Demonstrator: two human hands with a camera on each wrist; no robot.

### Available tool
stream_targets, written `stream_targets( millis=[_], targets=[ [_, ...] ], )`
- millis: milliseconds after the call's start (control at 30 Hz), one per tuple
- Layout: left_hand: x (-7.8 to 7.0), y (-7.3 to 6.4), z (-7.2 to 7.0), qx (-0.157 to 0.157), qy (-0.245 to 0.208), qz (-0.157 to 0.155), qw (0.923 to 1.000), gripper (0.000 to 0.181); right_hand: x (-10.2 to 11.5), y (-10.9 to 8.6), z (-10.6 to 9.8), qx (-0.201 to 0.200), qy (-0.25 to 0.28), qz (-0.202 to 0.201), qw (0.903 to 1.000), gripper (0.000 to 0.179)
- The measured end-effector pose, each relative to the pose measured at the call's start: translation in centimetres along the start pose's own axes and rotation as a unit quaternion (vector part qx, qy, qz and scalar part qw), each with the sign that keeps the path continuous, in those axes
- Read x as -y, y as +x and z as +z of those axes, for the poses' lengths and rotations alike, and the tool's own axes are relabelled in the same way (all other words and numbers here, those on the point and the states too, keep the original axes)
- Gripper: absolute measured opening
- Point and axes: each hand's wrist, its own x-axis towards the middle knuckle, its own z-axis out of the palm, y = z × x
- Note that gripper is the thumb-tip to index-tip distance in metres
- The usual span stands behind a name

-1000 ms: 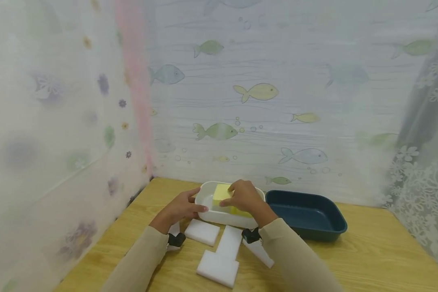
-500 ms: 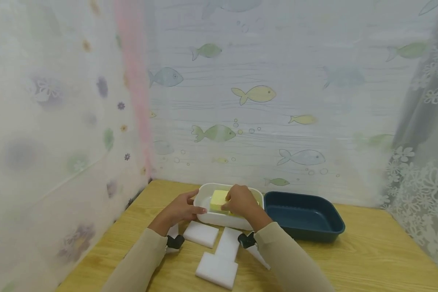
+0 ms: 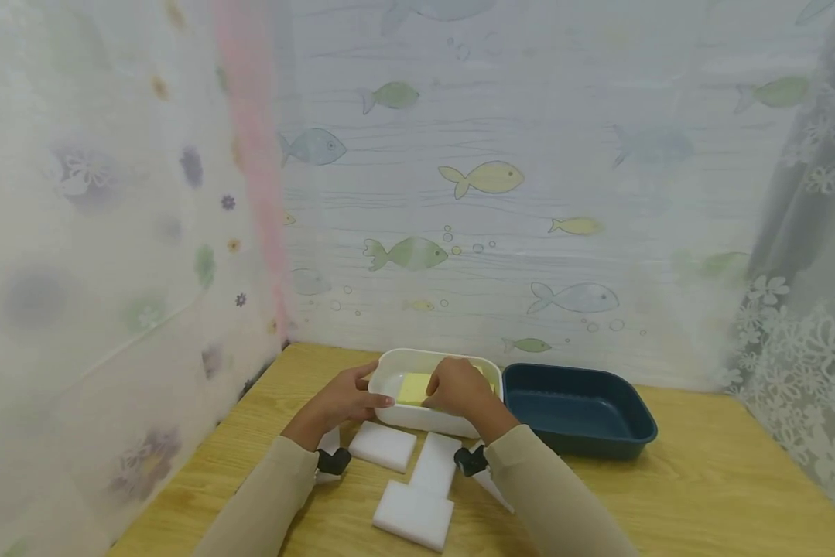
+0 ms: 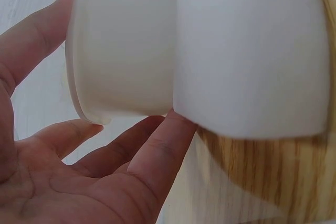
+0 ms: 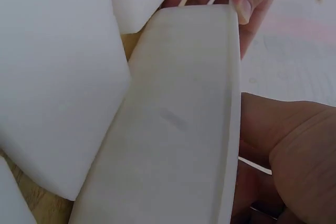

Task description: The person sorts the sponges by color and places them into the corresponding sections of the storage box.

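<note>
A yellow sponge block (image 3: 412, 389) sits low inside the white plastic tub (image 3: 424, 420), its top now near the rim. My right hand (image 3: 459, 387) reaches over the tub's front rim and pinches the block's right end; in the right wrist view those fingertips are hidden behind the tub wall. More yellow shows to the right, behind this hand. At the tub's left end, my left hand (image 3: 340, 398) holds it between thumb and fingers. The left wrist view shows those fingers (image 4: 163, 145) against the tub's outer wall.
Several white foam sponge pads (image 3: 413, 514) lie on the wooden table (image 3: 710, 480) in front of the tub, one overlapping another. A dark blue tub (image 3: 577, 410) stands right beside the white one. Patterned curtains (image 3: 459, 193) hang behind and to the left.
My right hand has lowered the yellow sponge block deeper into the white tub. My left hand has kept its place at the tub's left end.
</note>
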Motion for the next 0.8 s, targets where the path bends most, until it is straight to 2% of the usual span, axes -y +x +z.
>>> stream_targets(
  millis=[167,367,567,800],
  targets=[
    [0.1,0.0,-0.1,0.000,0.002,0.003,1.0000,0.108,-0.5,0.0,0.2,0.009,-0.004,-0.003,0.9999,0.013],
    [0.2,0.1,-0.2,0.002,0.004,0.003,1.0000,0.107,-1.3,-0.3,-0.2,0.020,0.026,-0.027,0.9991,0.005],
    [0.1,0.1,-0.1,-0.001,0.005,0.000,1.0000,0.104,-2.5,-1.0,-1.2,-0.011,0.059,-0.046,0.9971,0.010],
    [0.2,0.2,-0.1,0.008,-0.003,-0.001,1.0000,0.108,-4.7,-3.1,-2.8,-0.036,0.096,-0.040,0.9939,0.019]
  ],
)
